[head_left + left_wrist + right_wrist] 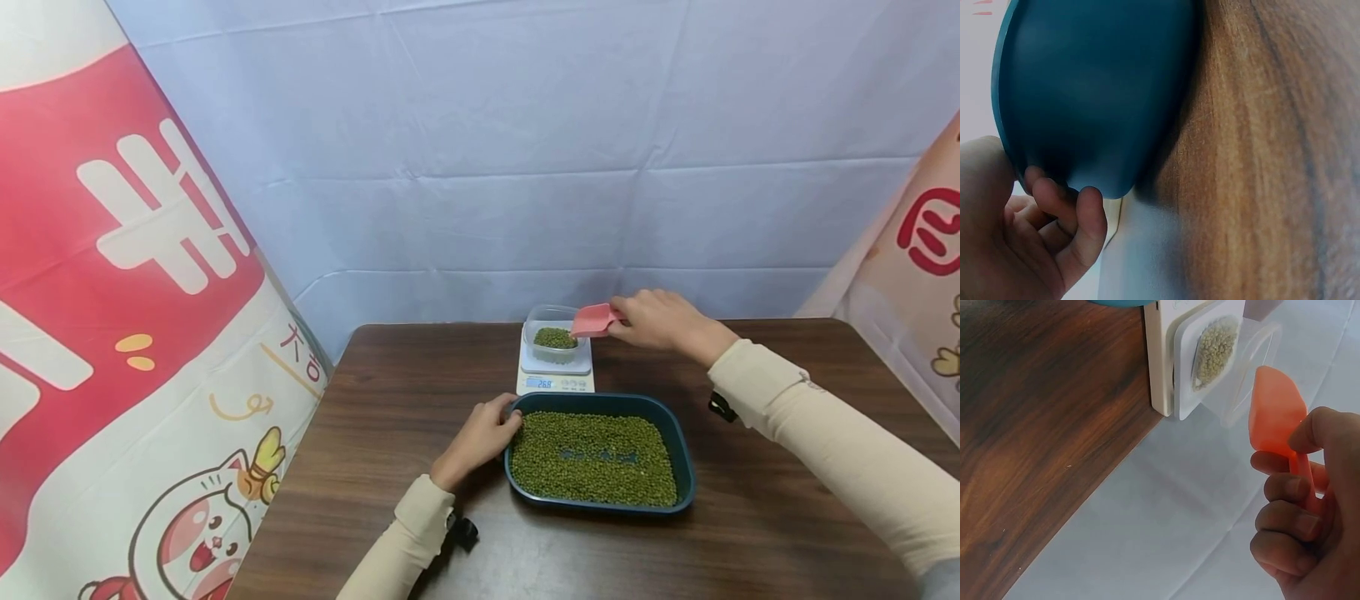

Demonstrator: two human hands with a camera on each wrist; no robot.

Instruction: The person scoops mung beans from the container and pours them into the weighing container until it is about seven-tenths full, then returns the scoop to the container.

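My right hand (660,321) grips the handle of a pink scoop (592,321). In the head view the scoop's blade is at the right rim of a clear plastic container (551,312). Green beans, which look like mung beans (555,337), cover the container's bottom. That container stands on a white kitchen scale (558,384) with a lit display. At the upper left corner of a dark blue tray (600,506), my left hand (480,433) holds the rim with bent fingers (1088,222). A wide layer of green beans (600,479) fills the tray, with small bare patches in its middle.
Both tray and scale stand on a brown wooden table (420,367), the scale near its back edge. A pale cloth (465,225) hangs behind. Printed banners (180,350) flank the table on the left and right.
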